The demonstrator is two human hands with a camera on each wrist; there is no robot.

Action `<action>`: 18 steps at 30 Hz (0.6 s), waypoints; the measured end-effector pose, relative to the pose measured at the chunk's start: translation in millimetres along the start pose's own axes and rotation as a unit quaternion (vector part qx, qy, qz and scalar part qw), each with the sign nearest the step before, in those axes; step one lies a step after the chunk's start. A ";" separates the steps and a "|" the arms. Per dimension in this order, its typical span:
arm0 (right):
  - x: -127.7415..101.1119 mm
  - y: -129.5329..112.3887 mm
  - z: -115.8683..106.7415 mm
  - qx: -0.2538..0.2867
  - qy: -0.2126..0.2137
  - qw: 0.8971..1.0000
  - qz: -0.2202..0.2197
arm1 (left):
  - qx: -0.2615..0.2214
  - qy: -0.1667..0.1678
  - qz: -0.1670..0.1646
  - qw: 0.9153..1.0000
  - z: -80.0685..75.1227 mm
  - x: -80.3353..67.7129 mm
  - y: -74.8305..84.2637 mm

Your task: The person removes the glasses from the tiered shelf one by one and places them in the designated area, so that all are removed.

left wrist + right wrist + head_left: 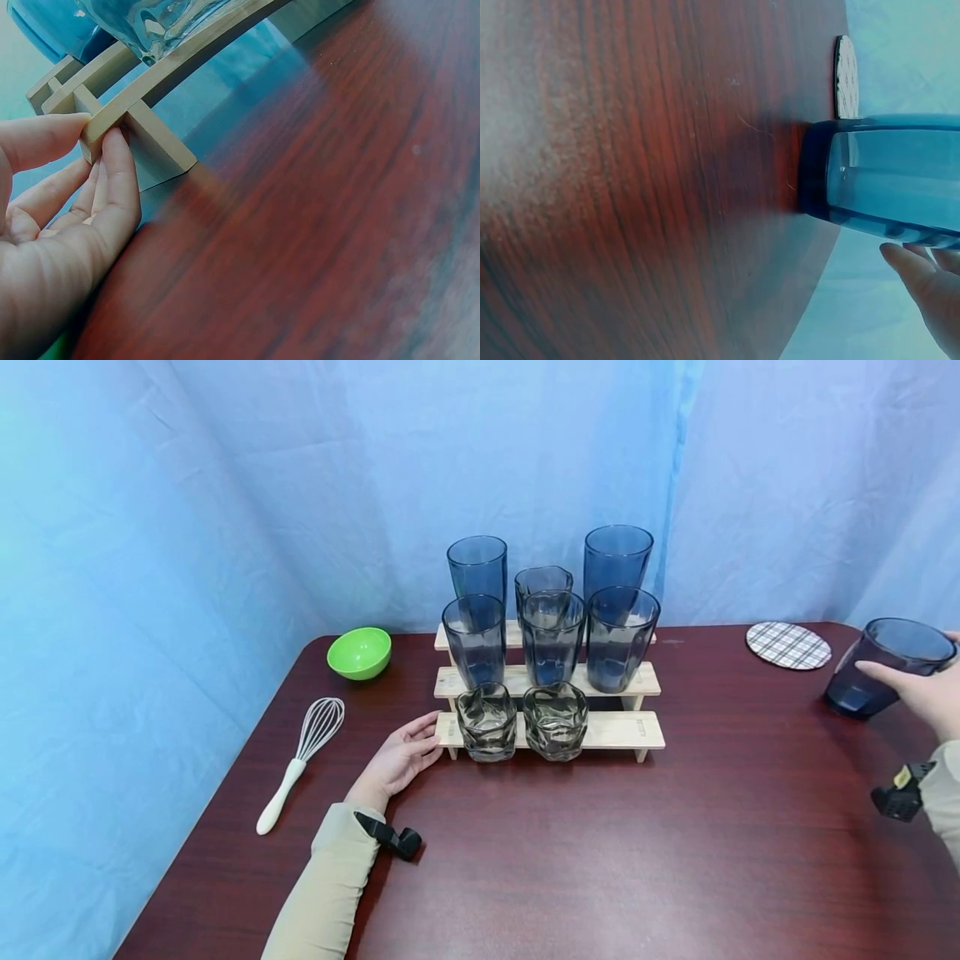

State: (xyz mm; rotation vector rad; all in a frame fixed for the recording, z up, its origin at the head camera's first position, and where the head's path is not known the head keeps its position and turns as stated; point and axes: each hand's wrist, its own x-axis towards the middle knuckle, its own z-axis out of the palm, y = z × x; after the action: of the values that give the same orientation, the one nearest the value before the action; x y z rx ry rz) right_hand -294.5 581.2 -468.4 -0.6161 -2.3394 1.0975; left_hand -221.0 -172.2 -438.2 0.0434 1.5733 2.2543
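A three-step wooden rack [621,731] stands at the middle of the table. My left hand [401,758] pinches the left end of its lowest step; the left wrist view shows thumb and fingers on the wooden edge [112,120]. At the far right, my right hand [930,689] holds a tall blue glass [862,681], thumb on the near side and fingers partly hidden behind it. In the right wrist view the base of the glass [821,169] is at the tabletop, and fingertips [907,262] show beside its wall.
Two short wavy glasses [557,727] sit on the lowest step, three tall glasses [553,643] on the middle one. The top step bears two tall blue glasses [477,568] and a short one. A green bowl [360,653], a whisk [300,764] and a checked coaster [787,645] lie around.
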 end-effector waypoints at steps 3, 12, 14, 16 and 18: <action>2.6 2.2 0.1 -0.003 -0.004 1.000 -0.003 | 0.003 -0.002 0.000 1.000 -0.4 -0.4 0.2; 13.6 12.7 -1.2 -0.030 -0.014 0.999 -0.022 | 0.005 -0.003 0.004 1.000 0.2 1.5 1.2; 14.0 13.5 -1.6 -0.032 -0.017 0.999 -0.029 | 0.003 -0.003 0.004 1.000 -0.3 1.7 0.6; 13.2 13.8 -2.0 -0.034 -0.019 0.999 -0.032 | 0.003 -0.006 0.004 1.000 -1.3 1.8 -0.6; 12.0 13.6 -2.6 -0.037 -0.024 0.998 -0.035 | 0.003 -0.010 0.003 1.000 -2.3 1.8 -2.0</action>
State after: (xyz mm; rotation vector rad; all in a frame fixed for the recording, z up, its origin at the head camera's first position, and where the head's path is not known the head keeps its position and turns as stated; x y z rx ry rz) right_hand -299.7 597.5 -475.0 -0.5351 -2.4323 1.0100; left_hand -222.7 -173.1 -441.3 0.0716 1.5710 2.2469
